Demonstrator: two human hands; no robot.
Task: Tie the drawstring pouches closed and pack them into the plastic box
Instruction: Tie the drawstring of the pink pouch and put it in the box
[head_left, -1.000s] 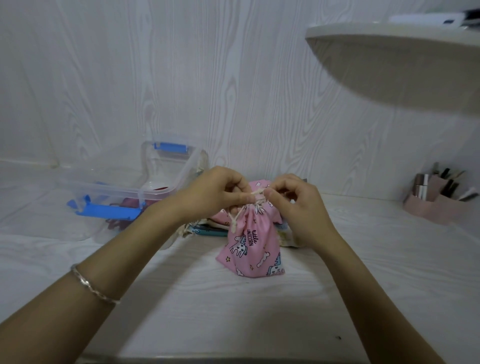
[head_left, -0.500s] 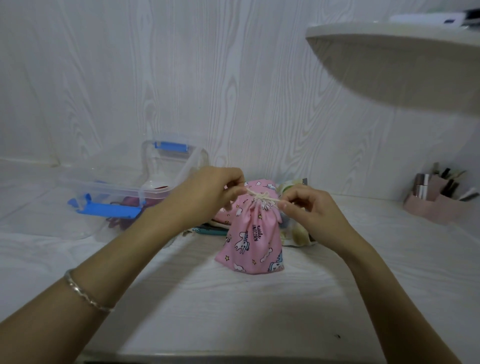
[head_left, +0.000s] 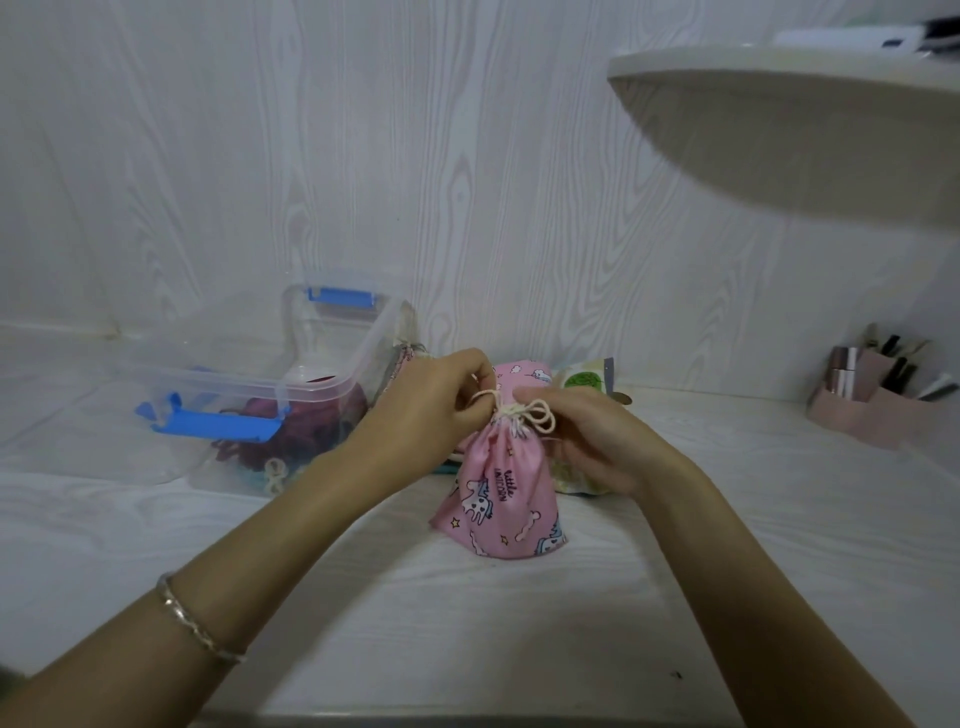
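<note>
Pink pouch (head_left: 501, 499) is standing upright on the desk (head_left: 467, 634) between the hands, left hand (head_left: 436, 410) and right hand (head_left: 589, 441) each pinching the cord (head_left: 527, 415) at its cinched neck on top, the box (head_left: 249, 380) lying nearer the left hand.

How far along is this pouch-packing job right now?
Done: a dark red pouch lies in the plastic box. In hand: the left hand and right hand pinch the cord at the neck of the pink unicorn pouch, a bow half formed. Left: packing it, plus at least the green-patterned pouch behind it, outside the box.
</note>
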